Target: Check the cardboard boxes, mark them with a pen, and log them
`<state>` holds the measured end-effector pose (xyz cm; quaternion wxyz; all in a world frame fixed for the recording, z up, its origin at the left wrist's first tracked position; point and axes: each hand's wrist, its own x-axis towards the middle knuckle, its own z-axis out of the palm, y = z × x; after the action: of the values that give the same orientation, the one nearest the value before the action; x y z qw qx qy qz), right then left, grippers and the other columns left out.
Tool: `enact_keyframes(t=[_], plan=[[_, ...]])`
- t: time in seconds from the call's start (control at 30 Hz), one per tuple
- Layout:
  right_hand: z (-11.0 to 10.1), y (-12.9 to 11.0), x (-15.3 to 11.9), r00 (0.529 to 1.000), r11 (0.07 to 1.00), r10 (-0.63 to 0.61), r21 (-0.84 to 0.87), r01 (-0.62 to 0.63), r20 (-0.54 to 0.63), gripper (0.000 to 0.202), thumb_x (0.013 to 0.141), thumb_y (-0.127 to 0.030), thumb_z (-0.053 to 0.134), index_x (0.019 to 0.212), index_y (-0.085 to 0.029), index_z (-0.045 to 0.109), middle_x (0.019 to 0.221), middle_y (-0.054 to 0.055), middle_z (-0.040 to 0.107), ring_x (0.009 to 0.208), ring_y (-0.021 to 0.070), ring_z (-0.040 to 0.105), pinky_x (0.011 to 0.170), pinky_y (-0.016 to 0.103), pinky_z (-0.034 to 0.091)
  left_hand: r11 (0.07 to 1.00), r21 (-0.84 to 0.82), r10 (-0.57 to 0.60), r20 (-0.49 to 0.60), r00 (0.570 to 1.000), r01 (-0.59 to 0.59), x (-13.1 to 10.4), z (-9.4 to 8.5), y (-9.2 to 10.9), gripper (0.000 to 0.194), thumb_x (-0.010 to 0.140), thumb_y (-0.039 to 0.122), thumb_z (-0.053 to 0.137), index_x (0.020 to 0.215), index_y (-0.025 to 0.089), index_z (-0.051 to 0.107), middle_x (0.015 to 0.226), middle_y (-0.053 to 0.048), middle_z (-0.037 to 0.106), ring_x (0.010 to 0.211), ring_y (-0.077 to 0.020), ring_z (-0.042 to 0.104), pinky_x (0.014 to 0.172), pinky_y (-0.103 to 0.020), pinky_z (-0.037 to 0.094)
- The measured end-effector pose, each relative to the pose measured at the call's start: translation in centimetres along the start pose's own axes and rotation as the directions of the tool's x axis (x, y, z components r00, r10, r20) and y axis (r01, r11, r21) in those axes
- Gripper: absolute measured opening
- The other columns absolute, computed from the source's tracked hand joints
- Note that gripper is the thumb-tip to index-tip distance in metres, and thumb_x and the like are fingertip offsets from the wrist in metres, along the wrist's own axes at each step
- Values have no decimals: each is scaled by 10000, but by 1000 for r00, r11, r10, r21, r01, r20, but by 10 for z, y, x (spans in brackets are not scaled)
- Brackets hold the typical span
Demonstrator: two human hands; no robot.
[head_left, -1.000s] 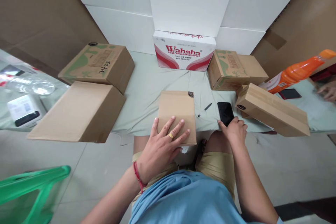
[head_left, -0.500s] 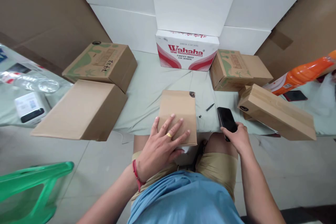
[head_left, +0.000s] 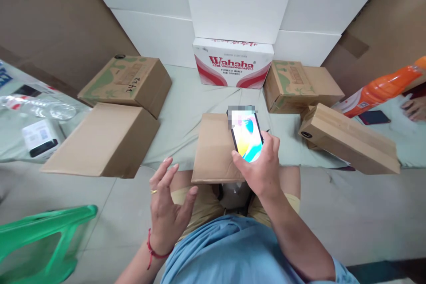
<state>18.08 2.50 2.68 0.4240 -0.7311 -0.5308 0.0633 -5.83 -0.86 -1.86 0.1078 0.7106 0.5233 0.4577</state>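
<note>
In my right hand point(head_left: 262, 168) is a smartphone point(head_left: 248, 135), its screen lit with bright colours and part of its top pixelated. The phone is raised above the right side of a small brown cardboard box point(head_left: 213, 146), which lies on the table near its front edge. My left hand point(head_left: 171, 206), with a yellow ring and a red cord bracelet, hovers over my lap left of the box. Its fingers are apart and it holds nothing. A dark pen-like item is mostly hidden behind my right hand.
Brown boxes point(head_left: 129, 82) stand at left, others point(head_left: 349, 137) at right. A white Wahaha carton point(head_left: 233, 64) stands at the back. An orange bottle point(head_left: 382, 86), a dark phone point(head_left: 374, 117) and another person's hand point(head_left: 414, 107) are far right. A green stool point(head_left: 49, 230) stands lower left.
My right hand has lifted the phone from the table's front edge and moved left over the box; its screen is now lit. My left hand has come off the box, moving left and back.
</note>
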Motion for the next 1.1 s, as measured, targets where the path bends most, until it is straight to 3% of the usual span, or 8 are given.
enact_keyframes(t=[0.07, 0.13, 0.27, 0.33, 0.4, 0.67, 0.93, 1.1], plan=[[5, -3, -1, 1000, 1000, -4, -31, 5, 7, 761, 810, -525, 780, 1434, -235, 454, 1368, 162, 551, 1186, 346, 650, 918, 534, 650, 972, -108, -215, -32, 976, 210, -12, 1, -5, 548, 1052, 472, 712, 1534, 267, 550, 1589, -177, 544, 1520, -370, 552, 1188, -568, 574], [7, -4, -2, 1000, 999, -9, -52, 9, 10, 776, 813, -521, 779, 1448, -236, 435, 1387, 167, 537, 1173, 346, 654, 880, 526, 660, 865, -237, -456, -6, 890, 442, -20, 2, -7, 555, 1033, 587, 700, 1458, 245, 600, 1530, -168, 585, 1472, -365, 588, 1162, -542, 595], [6, -4, -1, 1000, 997, -11, -70, 13, 22, 785, 821, -524, 775, 1462, -239, 422, 1412, 177, 529, 1160, 346, 664, 825, 503, 668, 342, -539, -800, 263, 540, 770, -25, 7, -3, 705, 889, 805, 751, 1294, 234, 667, 1417, -145, 676, 1455, -384, 594, 1009, -507, 674], [6, -4, 0, 1000, 997, -17, -72, 18, 17, 790, 819, -523, 779, 1461, -232, 422, 1416, 183, 525, 1174, 352, 661, 834, 505, 666, 23, -557, -796, 493, 353, 830, -26, 10, 4, 808, 778, 862, 818, 1248, 218, 691, 1379, -164, 707, 1469, -423, 587, 926, -516, 699], [4, -1, 2, 1000, 997, -29, -70, 29, 1, 787, 819, -522, 781, 1455, -225, 426, 1408, 183, 524, 1197, 359, 651, 884, 527, 657, -141, -513, -736, 627, 257, 847, -29, 14, 13, 847, 742, 859, 855, 1282, 222, 714, 1402, -178, 719, 1502, -441, 567, 899, -516, 703], [-18, 54, 9, 984, 974, 168, -141, -175, -57, 809, 780, -583, 788, 1432, -210, 488, 1428, 198, 516, 1215, 394, 630, 950, 560, 603, -235, -530, -745, 636, 198, 815, -18, 37, 32, 857, 602, 748, 1011, 1255, 263, 744, 1306, -134, 756, 1404, -406, 645, 845, -438, 686], [-30, 131, 14, 901, 828, 433, -394, -400, -6, 880, 799, -553, 811, 1507, -131, 501, 1439, 244, 512, 1153, 408, 674, 914, 484, 569, -314, -629, -818, 560, 134, 711, 5, 42, 38, 333, 841, 311, 861, 1120, 219, 704, 994, -66, 776, 871, -240, 796, 798, -400, 704], [-25, 153, 14, 887, 776, 455, -522, -354, 75, 867, 859, -522, 802, 1538, -78, 498, 1419, 260, 535, 1225, 424, 641, 970, 477, 545, -276, -676, -857, 495, 145, 683, 24, 27, 41, 297, 951, 320, 689, 1211, 175, 681, 1048, -136, 781, 857, -261, 810, 769, -411, 729]])
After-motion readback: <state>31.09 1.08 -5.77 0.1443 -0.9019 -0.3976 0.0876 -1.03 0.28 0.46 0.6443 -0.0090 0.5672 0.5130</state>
